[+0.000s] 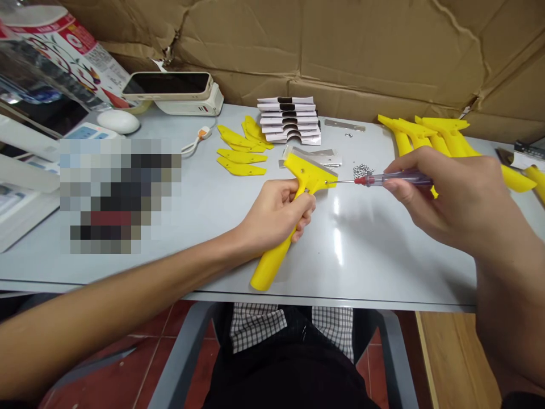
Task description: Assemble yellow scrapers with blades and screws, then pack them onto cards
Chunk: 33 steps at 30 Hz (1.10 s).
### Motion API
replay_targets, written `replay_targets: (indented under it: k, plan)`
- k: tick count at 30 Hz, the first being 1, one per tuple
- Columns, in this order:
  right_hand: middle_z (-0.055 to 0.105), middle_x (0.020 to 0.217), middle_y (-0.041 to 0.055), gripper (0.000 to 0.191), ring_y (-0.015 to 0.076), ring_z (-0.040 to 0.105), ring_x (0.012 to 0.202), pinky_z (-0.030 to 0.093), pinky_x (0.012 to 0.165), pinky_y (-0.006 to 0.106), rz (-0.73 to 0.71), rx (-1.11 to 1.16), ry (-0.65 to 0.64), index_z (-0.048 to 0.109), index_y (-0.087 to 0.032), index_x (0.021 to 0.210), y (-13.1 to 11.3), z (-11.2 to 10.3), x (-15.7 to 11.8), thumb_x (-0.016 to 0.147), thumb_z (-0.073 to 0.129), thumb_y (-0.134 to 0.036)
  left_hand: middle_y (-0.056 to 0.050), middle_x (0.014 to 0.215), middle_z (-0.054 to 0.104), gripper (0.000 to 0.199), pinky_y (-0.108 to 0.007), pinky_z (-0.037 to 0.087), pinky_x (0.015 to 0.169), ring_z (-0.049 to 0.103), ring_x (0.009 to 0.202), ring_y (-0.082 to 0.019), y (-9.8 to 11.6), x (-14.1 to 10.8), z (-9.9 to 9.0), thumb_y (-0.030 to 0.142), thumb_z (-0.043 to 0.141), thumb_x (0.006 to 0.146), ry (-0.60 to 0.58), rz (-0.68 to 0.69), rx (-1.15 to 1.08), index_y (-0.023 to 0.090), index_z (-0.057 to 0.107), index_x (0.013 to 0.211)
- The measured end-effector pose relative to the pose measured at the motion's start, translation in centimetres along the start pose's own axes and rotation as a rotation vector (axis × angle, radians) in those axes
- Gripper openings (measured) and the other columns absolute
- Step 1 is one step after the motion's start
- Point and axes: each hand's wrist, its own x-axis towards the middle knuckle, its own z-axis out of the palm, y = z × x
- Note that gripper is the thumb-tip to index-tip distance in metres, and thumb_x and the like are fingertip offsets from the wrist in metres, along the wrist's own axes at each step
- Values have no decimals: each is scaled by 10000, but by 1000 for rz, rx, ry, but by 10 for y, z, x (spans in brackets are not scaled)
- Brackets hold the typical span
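Observation:
My left hand (279, 216) is wrapped round the neck of a yellow scraper (272, 264), whose wide head points up and away from me. A metal blade (313, 160) lies along the head's far edge. In my right hand (447, 199) is a screwdriver (398, 180) with a clear purplish handle and a red collar. It is level, and its thin tip touches a screw at the right end of the scraper head. Just behind the screwdriver sits a small pile of screws (363, 170). Several loose yellow cover plates (242, 156) lie left of the scraper head.
A stack of paper-wrapped blades (289, 120) stands at the back, beside a single bare blade (344, 125). More yellow scraper handles (443, 136) lie at the back right. A phone (168, 85), a white mouse (118, 121) and a cardboard wall (340, 51) border the table (204, 221).

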Motion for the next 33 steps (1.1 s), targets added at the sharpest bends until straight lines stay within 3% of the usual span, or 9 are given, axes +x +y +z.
replay_targets:
  k: [3,7,10,15,20,22,24,26,33]
  plan:
    - [616,604,-22,216,174,580,542,362,570,330,22,15,-35,653,-235,951,0,1,0,1053,609,-420,37,540,524,298,-181,392,363,477,396,-66,-2,0,0,99,627,918,0,-6,11,202,527,657]
    - [732,822,2,268,218,702,663,441,562,324,66,90,-65,641,-253,1164,2,2,-2,915,698,-333,34,548,531,303,-183,391,362,481,396,-65,-2,0,0,93,622,921,0,4,1,200,526,654]
    - [749,898,17,227,216,726,709,469,571,321,41,118,-68,629,-247,1130,0,2,-3,907,673,-250,34,550,531,313,-183,388,359,485,394,-63,-1,0,0,76,609,927,0,6,-10,195,531,649]
    - [719,760,-11,112,193,654,624,439,606,333,5,56,9,682,-251,1060,-2,1,0,988,700,-335,38,546,528,321,-180,387,356,481,391,-61,0,0,1,72,602,930,5,4,-7,194,529,642]
    - [622,622,-23,187,194,599,567,362,577,331,2,-7,25,678,-262,937,-1,3,0,1036,650,-418,39,539,523,307,-184,393,360,477,394,-65,-1,0,0,79,621,913,3,-6,8,202,523,649]
    - [677,720,-16,134,194,624,592,392,560,324,28,56,-5,674,-262,1066,-2,2,-1,999,666,-378,37,540,524,304,-187,389,358,475,394,-66,-1,0,0,87,624,914,3,-4,8,202,526,650]
    - [744,911,17,258,188,644,633,440,547,324,33,126,-33,641,-252,1172,-3,1,-2,931,699,-324,35,539,525,308,-190,385,355,475,391,-67,-2,0,0,92,623,917,1,2,3,202,528,647]
    - [753,991,36,266,181,647,656,471,546,324,10,157,-43,619,-242,1145,-4,-1,-2,893,702,-267,35,537,522,321,-192,383,355,476,388,-67,-2,1,0,88,617,923,-2,3,-2,201,523,637]
    - [757,783,-13,104,199,704,638,475,620,346,15,66,49,698,-267,1058,-5,-2,0,978,712,-332,45,542,524,336,-186,384,351,477,383,-63,0,0,1,58,595,934,3,0,-12,199,522,638]
